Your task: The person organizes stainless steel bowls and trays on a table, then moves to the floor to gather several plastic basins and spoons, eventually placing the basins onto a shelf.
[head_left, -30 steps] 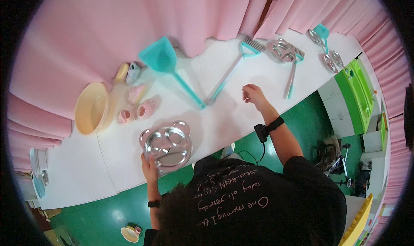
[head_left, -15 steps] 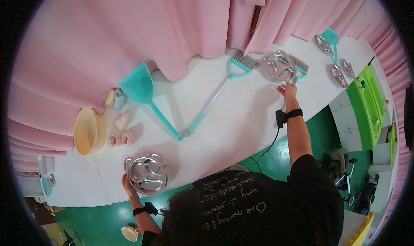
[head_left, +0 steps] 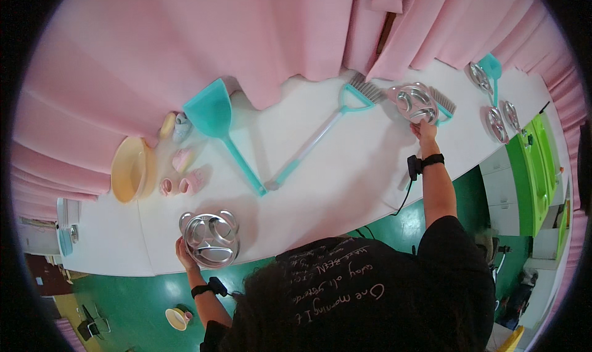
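Observation:
My left hand is closed on the left rim of a shiny bear-shaped divided metal plate near the table's front edge. Farther off to the right, my right hand grips the near rim of another such divided plate; its fingers are partly hidden there. Beside that plate lies a small turquoise brush, partly covered by it. A turquoise broom and a turquoise long-handled dustpan lie between my hands.
Small baby shoes and a yellow basin stand at the left. More metal plates lie at the far right by a small turquoise dustpan. Pink curtains hang along the white table's back edge.
My right hand has reached onto the far plate's near rim, and its fingers have closed there. My left hand stays on its plate. The whole view has shifted slightly.

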`<action>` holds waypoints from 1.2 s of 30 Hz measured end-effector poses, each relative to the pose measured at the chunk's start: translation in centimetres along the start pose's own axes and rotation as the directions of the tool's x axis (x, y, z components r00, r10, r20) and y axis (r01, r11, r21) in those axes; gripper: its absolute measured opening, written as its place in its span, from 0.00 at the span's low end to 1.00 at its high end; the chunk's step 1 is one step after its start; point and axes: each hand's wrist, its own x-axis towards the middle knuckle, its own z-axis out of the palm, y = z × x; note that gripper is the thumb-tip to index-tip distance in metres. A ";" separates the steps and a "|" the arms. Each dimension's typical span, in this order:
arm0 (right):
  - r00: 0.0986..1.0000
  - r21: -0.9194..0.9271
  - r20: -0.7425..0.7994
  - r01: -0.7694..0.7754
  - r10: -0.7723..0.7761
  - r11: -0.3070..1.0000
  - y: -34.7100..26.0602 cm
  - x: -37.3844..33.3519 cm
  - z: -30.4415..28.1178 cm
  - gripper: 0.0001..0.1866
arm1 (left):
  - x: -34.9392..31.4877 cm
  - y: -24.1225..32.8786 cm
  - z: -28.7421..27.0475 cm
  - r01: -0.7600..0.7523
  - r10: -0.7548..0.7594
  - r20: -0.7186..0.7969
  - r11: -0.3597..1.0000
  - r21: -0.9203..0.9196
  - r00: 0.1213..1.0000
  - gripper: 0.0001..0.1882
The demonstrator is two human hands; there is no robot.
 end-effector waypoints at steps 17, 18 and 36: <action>0.602 -0.240 0.774 -0.009 0.197 0.971 5.5 -35.3 12.4 0.10 | -0.6 1.0 -0.2 -0.316 0.301 0.102 0.853 0.416 0.948 0.15; 0.529 -0.240 0.824 -0.002 0.205 0.971 5.9 -37.9 13.2 0.11 | -1.1 2.4 0.8 -0.424 0.438 0.129 0.688 0.588 0.890 0.14; 0.312 -0.324 0.914 0.178 0.259 0.929 10.1 -59.8 19.8 0.15 | -2.7 8.7 -0.3 0.169 -0.047 0.529 0.968 -0.186 0.847 0.23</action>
